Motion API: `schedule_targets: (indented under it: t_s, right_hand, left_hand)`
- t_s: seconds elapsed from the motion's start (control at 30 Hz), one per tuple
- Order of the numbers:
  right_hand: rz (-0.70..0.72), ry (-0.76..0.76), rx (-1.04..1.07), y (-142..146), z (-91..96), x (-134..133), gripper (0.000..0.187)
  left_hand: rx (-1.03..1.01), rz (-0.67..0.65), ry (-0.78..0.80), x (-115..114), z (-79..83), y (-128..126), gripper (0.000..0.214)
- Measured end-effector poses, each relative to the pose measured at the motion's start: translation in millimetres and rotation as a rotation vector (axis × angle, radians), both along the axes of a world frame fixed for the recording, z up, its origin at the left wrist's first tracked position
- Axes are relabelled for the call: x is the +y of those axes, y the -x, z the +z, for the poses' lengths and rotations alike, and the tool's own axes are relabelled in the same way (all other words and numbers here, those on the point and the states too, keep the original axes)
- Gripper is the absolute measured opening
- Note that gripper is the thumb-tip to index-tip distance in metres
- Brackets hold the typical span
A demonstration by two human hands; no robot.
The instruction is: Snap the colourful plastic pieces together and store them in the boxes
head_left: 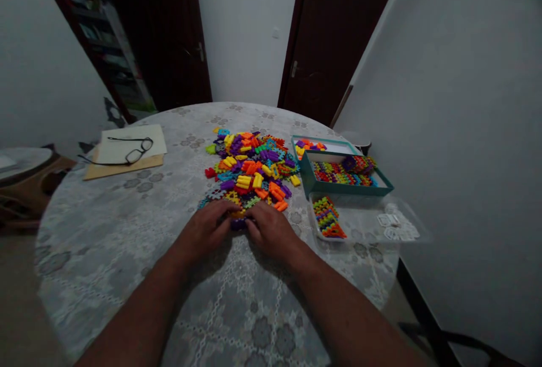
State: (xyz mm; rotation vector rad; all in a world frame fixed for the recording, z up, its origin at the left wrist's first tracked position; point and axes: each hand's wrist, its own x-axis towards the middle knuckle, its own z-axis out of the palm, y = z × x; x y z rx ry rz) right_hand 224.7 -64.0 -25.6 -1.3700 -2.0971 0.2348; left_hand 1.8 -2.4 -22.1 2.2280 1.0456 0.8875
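Note:
A heap of coloured plastic building pieces (pixel 245 166) lies in the middle of the table, in purple, orange, yellow, red, blue and green. At its near edge, my left hand (pixel 207 224) and my right hand (pixel 271 227) face each other with fingers curled inward. Between them is a purple building piece (pixel 238 224), with yellow pieces just behind it. Both hands close on the purple piece from its two sides. My fingers partly cover it, so its full shape is hidden.
To the right stand a teal box (pixel 347 188) with rows of joined pieces, its lid (pixel 345 145) with loose pieces, and a clear plastic container (pixel 359 228). At left, glasses (pixel 134 155) rest on paper (pixel 156 136). A floral cloth covers the round table (pixel 127 226).

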Motion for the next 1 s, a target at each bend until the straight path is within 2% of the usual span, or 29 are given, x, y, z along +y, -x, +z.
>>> schedule_targets:
  t_s: [0.13, 0.27, 0.37, 0.47, 0.6, 0.7, 0.8, 0.9, 1.0]
  right_hand:
    - [0.019, 0.024, 0.029, -2, -2.9, -3, 0.008]
    - [0.035, 0.074, 0.097, -1, -5.9, -4, 0.007]
    - [0.043, 0.073, 0.170, -5, -3.6, -2, 0.008]
    - [-0.060, 0.010, 0.211, -15, -2.1, 4, 0.014]
    - [-0.222, -0.010, 0.069, -24, -10.2, 10, 0.023]
    - [-0.302, 0.054, -0.109, -20, -17.9, 9, 0.035]
    - [-0.324, 0.117, -0.162, -16, -20.1, 7, 0.042]
    - [-0.306, 0.127, -0.061, -18, -16.9, 9, 0.040]
    - [-0.275, 0.084, 0.129, -25, -8.3, 11, 0.035]
  left_hand:
    - [-0.056, -0.029, 0.148, -6, 11.5, 2, 0.029]
    - [-0.069, -0.165, 0.262, -9, 7.7, -2, 0.032]
    - [-0.099, -0.109, 0.252, -9, 4.2, -4, 0.031]
    - [-0.183, -0.004, 0.262, -7, 7.3, -2, 0.033]
    - [-0.291, 0.087, 0.306, -5, 19.6, 7, 0.037]
    - [-0.297, 0.087, 0.324, -6, 27.6, 11, 0.038]
    - [-0.235, 0.053, 0.356, -9, 30.4, 10, 0.033]
    - [-0.166, -0.020, 0.380, -12, 26.2, 3, 0.029]
    - [-0.135, -0.091, 0.320, -13, 16.5, -3, 0.030]
